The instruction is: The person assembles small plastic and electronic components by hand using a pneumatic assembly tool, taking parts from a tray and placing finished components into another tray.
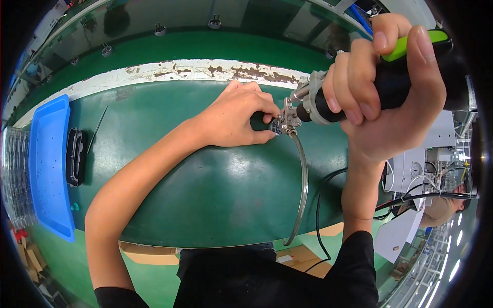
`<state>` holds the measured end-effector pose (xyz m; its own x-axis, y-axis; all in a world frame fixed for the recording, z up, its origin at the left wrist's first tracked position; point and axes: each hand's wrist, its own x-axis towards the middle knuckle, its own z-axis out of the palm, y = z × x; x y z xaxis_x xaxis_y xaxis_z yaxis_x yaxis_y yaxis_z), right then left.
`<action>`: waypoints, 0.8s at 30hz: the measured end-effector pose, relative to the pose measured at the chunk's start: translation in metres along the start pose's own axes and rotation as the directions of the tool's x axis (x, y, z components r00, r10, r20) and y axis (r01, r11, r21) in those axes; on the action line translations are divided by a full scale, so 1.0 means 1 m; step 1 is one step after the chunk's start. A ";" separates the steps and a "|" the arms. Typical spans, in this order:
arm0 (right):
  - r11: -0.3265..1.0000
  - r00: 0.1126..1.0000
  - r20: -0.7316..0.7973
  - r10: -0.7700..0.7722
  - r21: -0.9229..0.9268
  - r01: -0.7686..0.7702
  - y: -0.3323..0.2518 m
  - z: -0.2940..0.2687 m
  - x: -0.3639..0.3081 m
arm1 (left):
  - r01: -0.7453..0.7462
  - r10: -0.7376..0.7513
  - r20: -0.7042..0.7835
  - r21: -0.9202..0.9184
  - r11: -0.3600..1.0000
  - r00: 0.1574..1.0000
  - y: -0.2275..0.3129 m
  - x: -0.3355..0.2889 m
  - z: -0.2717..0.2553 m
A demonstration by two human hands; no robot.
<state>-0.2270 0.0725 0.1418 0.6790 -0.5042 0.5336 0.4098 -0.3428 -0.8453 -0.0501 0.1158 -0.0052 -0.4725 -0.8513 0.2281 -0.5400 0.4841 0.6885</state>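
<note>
My right hand [395, 113] is wrapped round a black power screwdriver [393, 79] with a green lever on top, the thumb lying near that lever. The tool's metal nose [290, 119] points left, and a clear hose [304, 185] curves down from it to the table's near edge. Thumb and fingers of my left hand [236, 115] pinch a small dark-and-metal part [276, 126] right at the nose. My fingers hide much of that part, so its full shape is unclear. Whether the nose touches it cannot be told.
A blue tray [51, 169], a black plastic frame [76, 156] and a thin rod [97, 129] lie on the left. Beyond the chipped white ledge [190, 69], several small round pronged parts [214, 21] stand. A black cable [319, 220] hangs at right; another person [436, 213] is farther right.
</note>
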 end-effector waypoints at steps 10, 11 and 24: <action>0.999 1.000 -0.005 0.030 -0.033 -0.030 0.000 0.003 0.002 | -0.008 0.008 -0.014 0.029 1.000 1.000 -0.002 -0.001 0.000; 0.998 0.999 -0.023 0.040 -0.044 -0.040 0.000 0.004 0.004 | -0.009 0.009 -0.012 0.028 1.000 1.000 0.000 -0.001 -0.001; 0.967 0.954 -0.258 0.154 -0.157 -0.199 -0.006 0.018 0.011 | 0.002 -0.002 0.012 0.013 1.000 1.000 0.001 0.001 -0.003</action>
<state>-0.2108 0.0832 0.1521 0.5534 -0.7385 0.3853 0.1659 -0.3556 -0.9198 -0.0497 0.1150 -0.0022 -0.4799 -0.8497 0.2185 -0.5496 0.4853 0.6801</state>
